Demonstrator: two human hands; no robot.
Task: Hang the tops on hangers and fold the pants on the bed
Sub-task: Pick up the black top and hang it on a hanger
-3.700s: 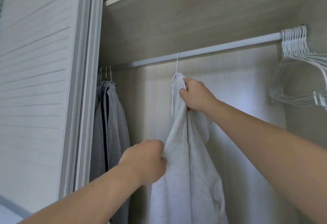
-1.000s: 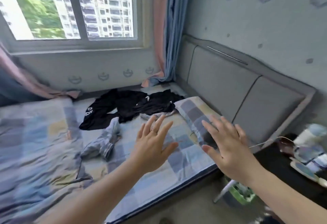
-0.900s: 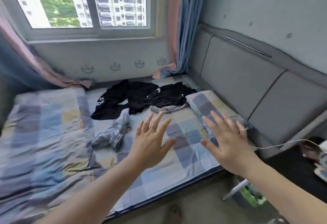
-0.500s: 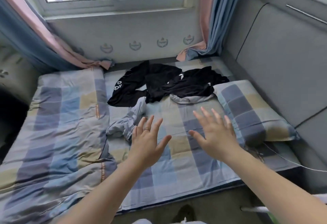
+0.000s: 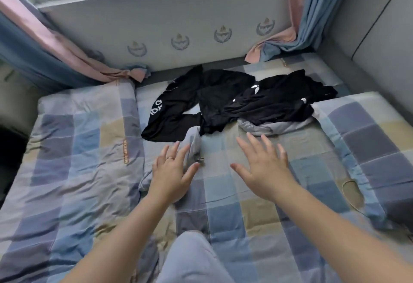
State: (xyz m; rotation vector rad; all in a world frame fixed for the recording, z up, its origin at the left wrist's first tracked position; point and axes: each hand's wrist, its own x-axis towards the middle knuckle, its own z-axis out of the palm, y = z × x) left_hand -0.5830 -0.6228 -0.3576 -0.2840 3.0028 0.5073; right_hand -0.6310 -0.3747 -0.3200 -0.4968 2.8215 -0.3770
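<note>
Over the bed (image 5: 223,215) | left hand (image 5: 171,176), right hand (image 5: 262,166): fingers (image 5: 252,142) spread, holding nothing | I'd grasp grey garment (image 5: 193,142) by an edge, lifting clear of black clothes (image 5: 234,99).

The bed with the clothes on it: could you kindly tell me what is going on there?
A person leans over the bed, both hands open with fingers spread and holding nothing. The left hand is over a crumpled grey garment; whether it touches it is unclear. The right hand hovers above a bare stretch of bedding. A heap of black clothes lies unfolded near the far wall, with another grey piece at its front edge. Nothing here is folded yet.
</note>
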